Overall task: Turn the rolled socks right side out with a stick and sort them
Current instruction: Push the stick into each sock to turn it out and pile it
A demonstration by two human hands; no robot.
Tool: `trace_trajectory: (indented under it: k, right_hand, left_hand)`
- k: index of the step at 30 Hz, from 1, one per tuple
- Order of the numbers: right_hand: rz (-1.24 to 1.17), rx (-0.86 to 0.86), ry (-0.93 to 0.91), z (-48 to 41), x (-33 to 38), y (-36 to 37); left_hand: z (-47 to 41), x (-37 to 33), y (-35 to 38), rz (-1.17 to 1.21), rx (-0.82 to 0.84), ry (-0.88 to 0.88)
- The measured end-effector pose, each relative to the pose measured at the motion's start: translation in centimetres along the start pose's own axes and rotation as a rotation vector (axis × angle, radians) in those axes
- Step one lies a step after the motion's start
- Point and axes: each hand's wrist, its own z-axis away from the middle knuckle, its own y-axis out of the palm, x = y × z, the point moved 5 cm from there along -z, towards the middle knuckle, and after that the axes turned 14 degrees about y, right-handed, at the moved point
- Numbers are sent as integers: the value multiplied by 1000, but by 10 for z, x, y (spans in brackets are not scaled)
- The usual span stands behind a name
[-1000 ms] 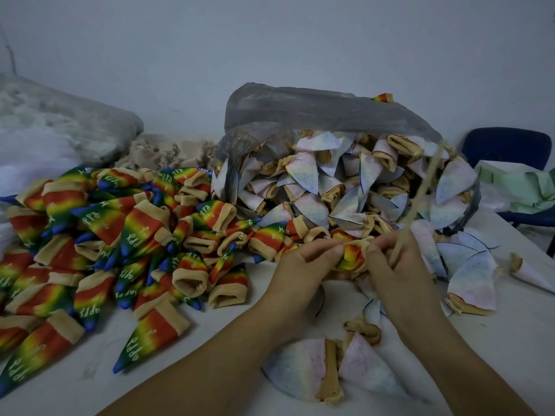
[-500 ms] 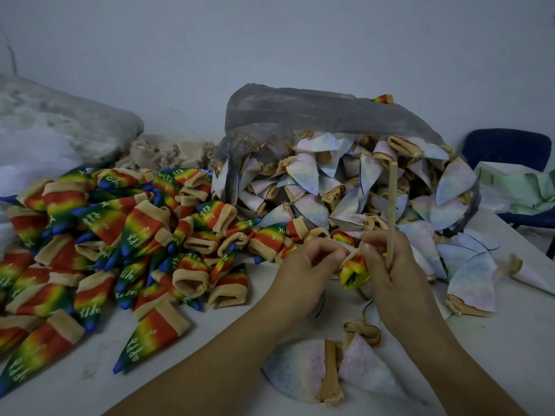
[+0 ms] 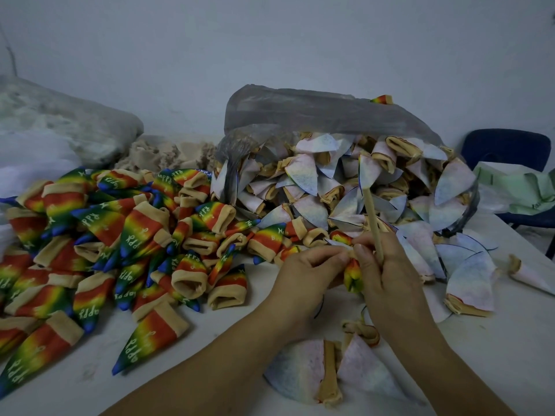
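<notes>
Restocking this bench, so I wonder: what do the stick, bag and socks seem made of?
The stick looks like bare wood or bamboo: pale tan, matte, straight. The bag seems thin grey plastic film: translucent, crinkled. The socks look like soft knit fabric, matte, printed, with slumping tan cuffs; the fibre cannot be told.

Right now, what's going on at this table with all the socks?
A person is turning a sock between both hands at a table. The left hand pinches its top edge; the right hand grips it together with a wooden stick that points up. Its lower end shows rainbow colours. A pile of rainbow socks lies to the left, and pale inside-out socks spill from a plastic bag behind the hands. Two pale socks lie in front.
</notes>
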Motion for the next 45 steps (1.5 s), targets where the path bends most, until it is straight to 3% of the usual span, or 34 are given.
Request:
trace_trajectory:
  k: [10,11,13,17,19,22,24,27,29,31,36,45]
  right_hand:
    - [-219,23,227,1,-10,3]
    - [-264,22,266,0,-11,2]
    - [-334,-9,321,-3,-16,-3]
    - [-357,25,413,-4,-25,-6]
    - [-403,100,443,-2,-27,-3]
    - [-580,175,473,-1,-25,2]
    - [-576,209,441,0,-23,4]
    - [-119,162,297,2,-22,2]
    - [102,191,204,3,-20,0]
    - [238,226,136,3,-20,-2]
    - [609,174,-13,1,-26,-10]
    - [633,77,-77,1,-18,-10]
  left_hand:
    - [-5,6,-1,369,-130,-259]
    - [-6,5,-6,324,-140,-204]
    - [-5,-6,-14,-5,-55,70]
    - [8,-31,12,-696,376,762]
    - [13,-25,22,-878,486,927]
    - [6,-23,8,-813,334,796]
    - [1,-21,-8,-589,130,510]
    - [-12,-1,-33,102,-210,55]
    - [-17,6,-43,555,-350,-84]
    - [-19,8,-49,852,-449,-149]
    - [-24,11,-62,863,-446,-150]
    - [-23,12,-54,687,-398,-148]
